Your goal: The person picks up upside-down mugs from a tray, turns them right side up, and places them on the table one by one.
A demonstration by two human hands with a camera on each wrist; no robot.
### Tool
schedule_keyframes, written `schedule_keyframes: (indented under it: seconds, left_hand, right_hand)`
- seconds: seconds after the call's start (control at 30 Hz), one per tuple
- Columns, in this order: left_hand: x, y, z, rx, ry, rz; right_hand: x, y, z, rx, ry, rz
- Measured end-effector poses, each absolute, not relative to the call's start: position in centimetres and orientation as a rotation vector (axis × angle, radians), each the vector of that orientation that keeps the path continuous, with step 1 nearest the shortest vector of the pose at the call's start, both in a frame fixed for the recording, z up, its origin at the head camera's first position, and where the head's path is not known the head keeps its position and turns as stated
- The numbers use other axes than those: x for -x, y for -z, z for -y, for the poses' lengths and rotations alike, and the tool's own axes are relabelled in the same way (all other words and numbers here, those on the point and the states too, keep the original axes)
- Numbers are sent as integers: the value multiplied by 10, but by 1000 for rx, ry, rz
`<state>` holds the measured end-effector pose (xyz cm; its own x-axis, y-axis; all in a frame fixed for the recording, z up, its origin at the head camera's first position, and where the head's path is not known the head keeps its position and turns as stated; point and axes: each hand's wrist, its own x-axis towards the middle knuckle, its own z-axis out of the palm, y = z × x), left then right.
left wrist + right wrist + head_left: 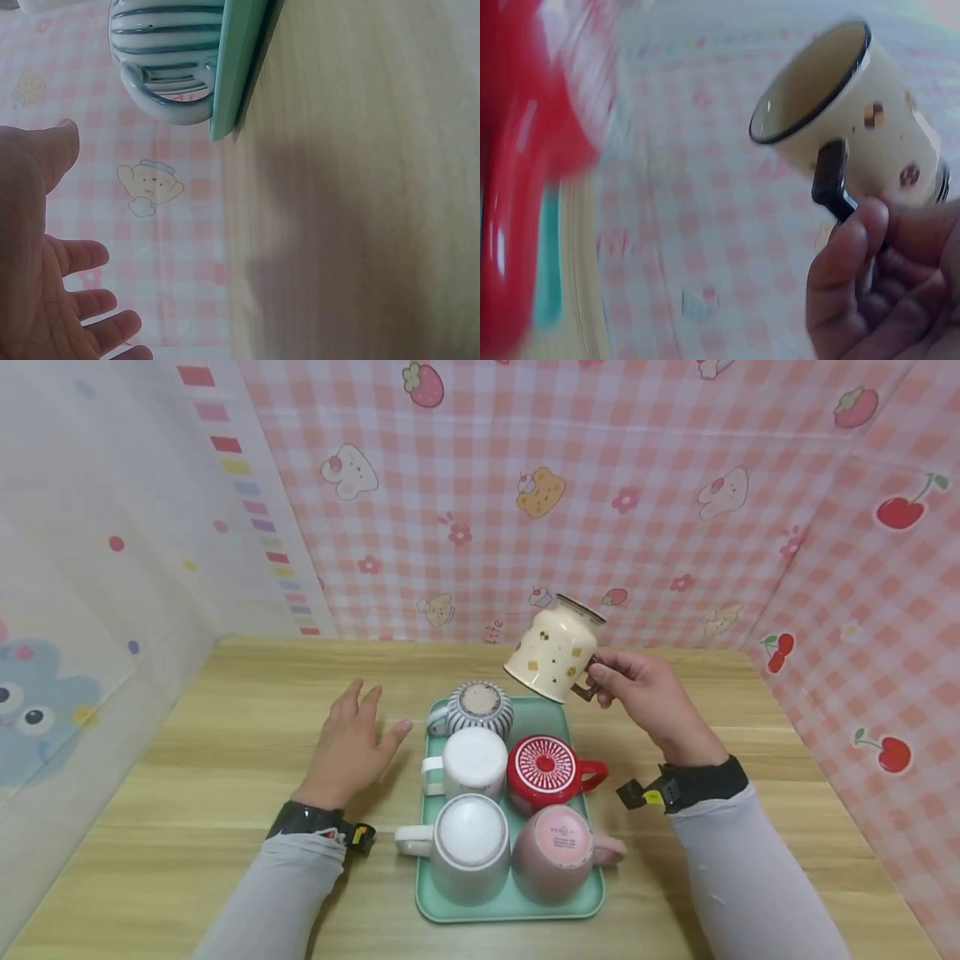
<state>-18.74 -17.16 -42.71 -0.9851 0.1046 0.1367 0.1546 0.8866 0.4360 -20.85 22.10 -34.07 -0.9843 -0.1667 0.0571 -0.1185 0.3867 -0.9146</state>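
Note:
My right hand [648, 697] pinches the dark handle of a cream mug [557, 650] with small brown patterns. The mug is tilted mouth-down above the far right part of a mint-green tray [543, 714]; its dark-rimmed opening shows in the right wrist view. On the tray, mugs stand upside down: a striped mug [480, 706], a white mug [475, 764] and a ribbed white mug [470, 852] on the left, a red mug [545, 771] and a pink mug [558, 852] on the right. My left hand [352, 747], fingers spread, hovers left of the tray, holding nothing.
The tray lies on a wooden table [225, 793]. Left-side mug handles stick out past the tray's left edge, the red and pink handles past its right edge. A pink checked cloth [465, 468] hangs behind, with further printed cloth at both sides.

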Motion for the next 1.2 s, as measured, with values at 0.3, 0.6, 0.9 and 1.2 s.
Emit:
schedule_keyframes:
  seconds: [0.3,0.6,0.9,1.2]
  left_hand:
    - [185,430,169,203,702,2953]
    - [183,426,168,218,692,2938]
    - [183,414,166,233,713,2935]
    - [178,360,140,430,752,2882]
  right_hand:
    - [201,340,-201,200,2113,-1890]
    - [196,347,-181,254,2231,-1465]
    - [195,350,-173,150,2292,-1331]
    - [194,348,-168,203,2326,-1096]
